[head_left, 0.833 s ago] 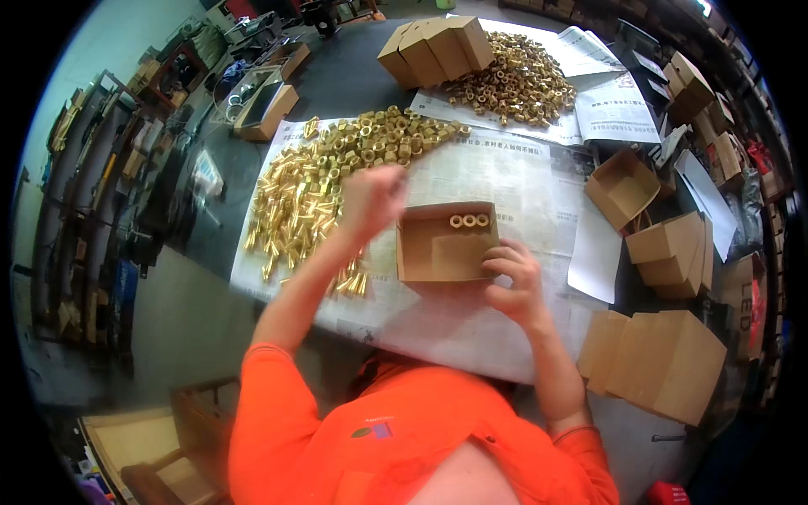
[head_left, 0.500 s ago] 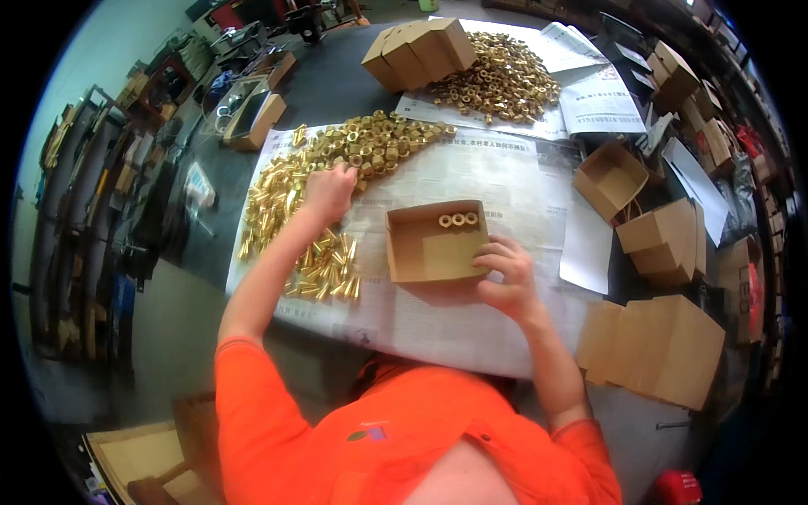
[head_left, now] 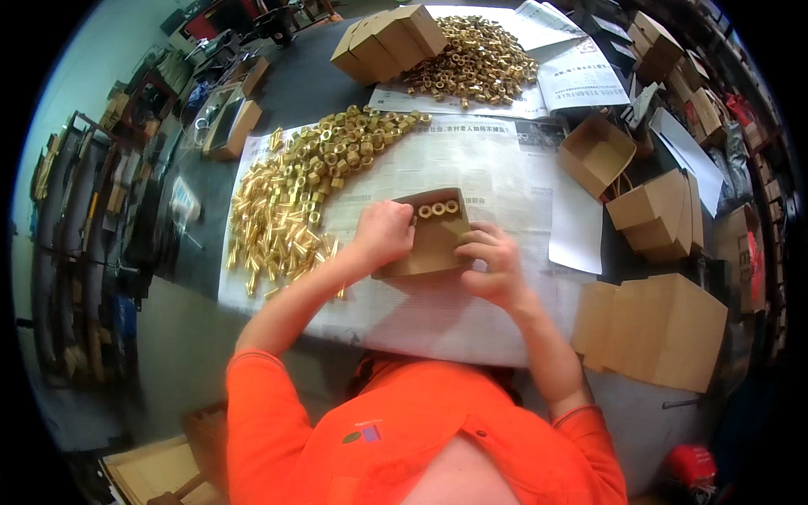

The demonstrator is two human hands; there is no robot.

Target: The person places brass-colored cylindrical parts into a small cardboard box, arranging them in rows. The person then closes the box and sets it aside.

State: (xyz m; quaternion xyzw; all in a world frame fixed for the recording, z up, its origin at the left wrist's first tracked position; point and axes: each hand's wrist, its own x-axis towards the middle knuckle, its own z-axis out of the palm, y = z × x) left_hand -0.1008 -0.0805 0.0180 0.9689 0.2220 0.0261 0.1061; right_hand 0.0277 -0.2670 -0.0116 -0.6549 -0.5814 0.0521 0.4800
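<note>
**Row of brass nuts (head_left: 438, 209) sits at two o'clock from the left hand (head_left: 386, 230)**

Take twelve o'clock as straight away from the person. The open cardboard box (head_left: 433, 246) lies on the newspaper (head_left: 505, 172), its long axis running roughly from nine to three, the right end tipped slightly toward two. Three nuts stand inside along the far wall, in a line that follows that same axis.

The left hand is the nearer one — its fingertips are at the box's left end, just beside the leftmost nut. Its fingers are clenched on what looks like a single nut (head_left: 413, 220); only a sliver of brass shows, so its facing cannot be told. From that grip, the bare box floor opens out at about four o'clock.

The right hand (head_left: 492, 258) is at the right end, fingers touching that wall; whether it pinches the cardboard or merely rests there, I cannot tell. From it the row lies between ten and eleven — farther off than from the left fingertips. The heap of loose nuts (head_left: 337, 153) spreads at eleven from the left hand.
</note>
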